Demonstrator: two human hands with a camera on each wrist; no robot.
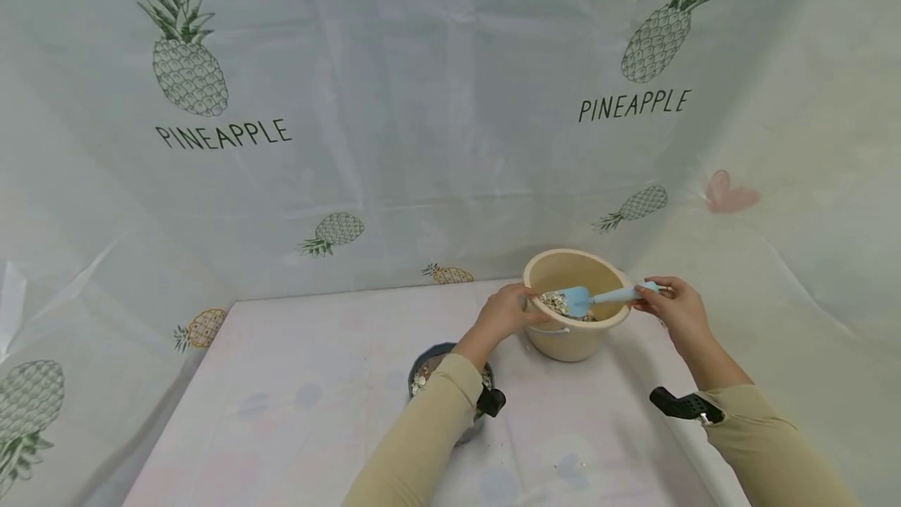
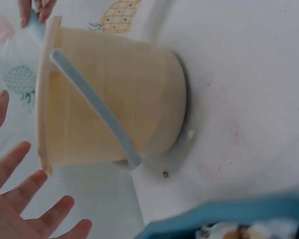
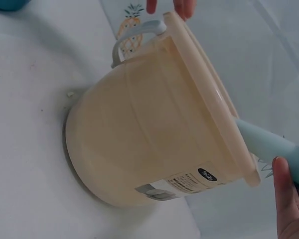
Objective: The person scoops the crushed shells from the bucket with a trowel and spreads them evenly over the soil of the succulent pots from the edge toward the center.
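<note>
A cream bucket [image 1: 566, 344] stands towards the back right of the table. My right hand [image 1: 674, 310] grips the handle of a light blue hand trowel [image 1: 579, 301] at the right of the rim. The trowel lies across the bucket's mouth, its blade bearing small, pale, mixed stones [image 1: 554, 303]. My left hand [image 1: 507, 312] is at the rim's left side; in the left wrist view its fingers [image 2: 26, 194] are spread, one tip at the rim. More stones show inside the bucket, though its bottom is mostly hidden.
Under my left forearm stands a dark blue pot [image 1: 431, 351] holding stones, partly covered by the sleeve. The bucket's grey-blue handle [image 2: 97, 104] hangs down its side. A few crumbs [image 2: 165, 174] lie on the tabletop. Pineapple-printed sheeting [image 1: 422, 139] rises behind the table.
</note>
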